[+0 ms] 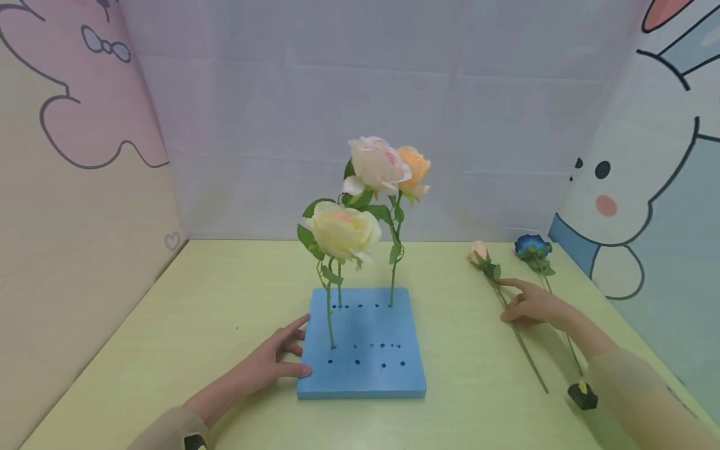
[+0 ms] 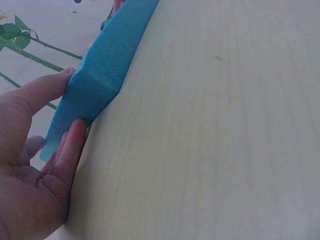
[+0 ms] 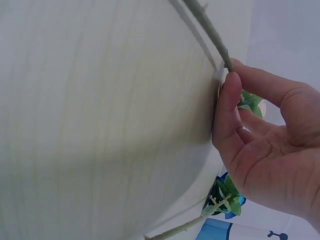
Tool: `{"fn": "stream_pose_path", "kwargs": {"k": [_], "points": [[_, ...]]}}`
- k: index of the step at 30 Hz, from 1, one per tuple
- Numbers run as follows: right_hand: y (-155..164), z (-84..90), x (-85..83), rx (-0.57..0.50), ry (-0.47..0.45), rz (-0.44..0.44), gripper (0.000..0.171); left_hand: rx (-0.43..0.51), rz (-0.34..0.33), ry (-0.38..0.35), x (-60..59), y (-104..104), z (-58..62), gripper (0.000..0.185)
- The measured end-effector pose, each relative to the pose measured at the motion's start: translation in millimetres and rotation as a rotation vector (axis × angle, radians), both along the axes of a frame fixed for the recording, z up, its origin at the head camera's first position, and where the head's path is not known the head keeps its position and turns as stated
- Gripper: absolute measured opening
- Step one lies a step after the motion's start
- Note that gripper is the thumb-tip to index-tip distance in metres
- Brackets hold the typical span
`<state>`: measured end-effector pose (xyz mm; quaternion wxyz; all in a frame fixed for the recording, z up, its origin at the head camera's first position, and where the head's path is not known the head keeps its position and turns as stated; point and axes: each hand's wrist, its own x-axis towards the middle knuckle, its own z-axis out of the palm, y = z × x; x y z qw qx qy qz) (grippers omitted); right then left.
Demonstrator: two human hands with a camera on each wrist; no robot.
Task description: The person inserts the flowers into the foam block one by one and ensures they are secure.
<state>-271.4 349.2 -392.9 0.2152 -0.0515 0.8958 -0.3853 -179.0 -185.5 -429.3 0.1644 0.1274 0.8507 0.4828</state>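
Peach rose [image 1: 479, 251] lies on the bench [image 1: 169, 325], right of the foam block [image 1: 362, 350].
My right hand [image 1: 531, 304] rests loose-fingered on its stem; my left hand [image 1: 270, 362], fingers spread, steadies the block's near-left edge.

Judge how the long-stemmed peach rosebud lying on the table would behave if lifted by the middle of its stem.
The peach artificial rosebud has a long thin stem, so it would probably feel light and bend somewhat. Its bloom end may dip, being the bulkier end. Lying flat under the right hand, it could roll sideways if nudged.
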Motion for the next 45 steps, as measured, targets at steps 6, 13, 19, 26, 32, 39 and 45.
{"fn": "stream_pose_path", "kwargs": {"k": [6,13,19,26,32,39,45], "points": [[1,-3.5,0.5,-0.020,-0.025,-0.014,0.095,0.012,-0.006,-0.003,-1.1,0,-1.5,0.095],[2,-0.8,2.2,-0.031,-0.027,-0.024,0.094,0.017,-0.013,0.001,-2.5,1,0.1,0.095],[3,-0.7,-2.1,-0.061,-0.030,-0.026,0.091,0.003,-0.001,0.010,-1.9,1,1.0,0.096],[-2,4.4,-6.2,-0.112,-0.003,-0.029,0.083,-0.018,0.027,-0.013,0.3,1,-2.2,0.096],[-15,25.3,-6.4,-0.153,0.103,-0.022,0.076,-0.010,0.022,-0.015,0.0,2,-1.4,0.096],[-35,51.1,0.7,-0.190,0.199,-0.053,0.074,0.012,0.003,-0.006,1.1,1,0.8,0.096],[-48,65.7,6.6,-0.223,0.276,-0.050,0.073,0.008,0.000,-0.004,1.8,1,2.2,0.095]]}}
